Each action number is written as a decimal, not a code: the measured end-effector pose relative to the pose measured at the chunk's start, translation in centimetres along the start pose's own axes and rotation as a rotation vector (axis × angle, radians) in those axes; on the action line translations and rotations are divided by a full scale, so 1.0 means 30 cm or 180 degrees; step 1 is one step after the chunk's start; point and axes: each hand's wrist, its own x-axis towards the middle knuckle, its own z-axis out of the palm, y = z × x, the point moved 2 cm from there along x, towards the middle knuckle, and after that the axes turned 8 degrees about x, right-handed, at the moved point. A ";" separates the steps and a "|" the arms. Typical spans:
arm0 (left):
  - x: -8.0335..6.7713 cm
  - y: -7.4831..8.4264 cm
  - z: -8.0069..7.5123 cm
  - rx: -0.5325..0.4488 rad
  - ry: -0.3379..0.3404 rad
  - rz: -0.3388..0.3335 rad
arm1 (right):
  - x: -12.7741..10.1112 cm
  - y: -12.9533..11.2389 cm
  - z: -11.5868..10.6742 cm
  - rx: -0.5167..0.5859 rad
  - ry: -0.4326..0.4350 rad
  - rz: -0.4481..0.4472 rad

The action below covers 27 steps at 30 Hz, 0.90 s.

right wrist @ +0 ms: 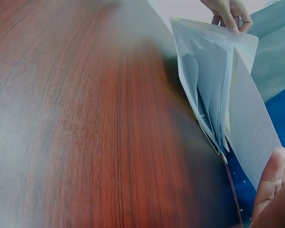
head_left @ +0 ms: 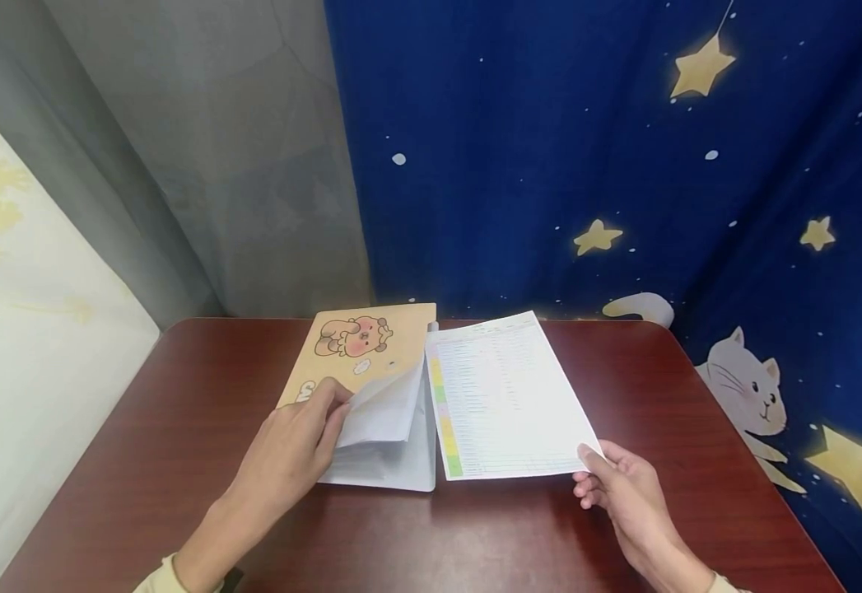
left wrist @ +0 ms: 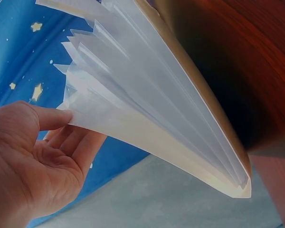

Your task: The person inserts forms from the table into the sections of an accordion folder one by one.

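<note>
A tan folder (head_left: 401, 329) with a cartoon bear on its cover lies left of the table's middle, its cover lifted at the near edge. My left hand (head_left: 290, 449) pinches that raised edge between thumb and fingers. Clear plastic pockets (left wrist: 133, 80) fan out inside the folder in the left wrist view. To the folder's right, my right hand (head_left: 626, 490) holds a printed sheet of paper (head_left: 512, 395) by its near right corner, thumb on top. Rows of a table and a coloured strip down the left side mark this sheet.
A reddish-brown wooden table (head_left: 201, 412) carries everything. Behind it hang a grey curtain (head_left: 238, 165) and a blue curtain (head_left: 490, 165) with stars and a cat. A white wall panel (head_left: 30, 371) borders the left side.
</note>
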 end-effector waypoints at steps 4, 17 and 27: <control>-0.001 0.001 0.001 -0.0006 -0.0032 -0.0018 | 0.001 0.007 0.022 0.0073 -0.0010 -0.0015; 0.000 0.003 0.002 0.0035 -0.0033 -0.0013 | 0.016 0.017 0.125 0.0310 -0.0167 -0.0051; 0.000 0.007 0.004 0.0046 -0.0017 0.0018 | 0.041 0.017 0.184 0.0504 -0.0123 -0.0173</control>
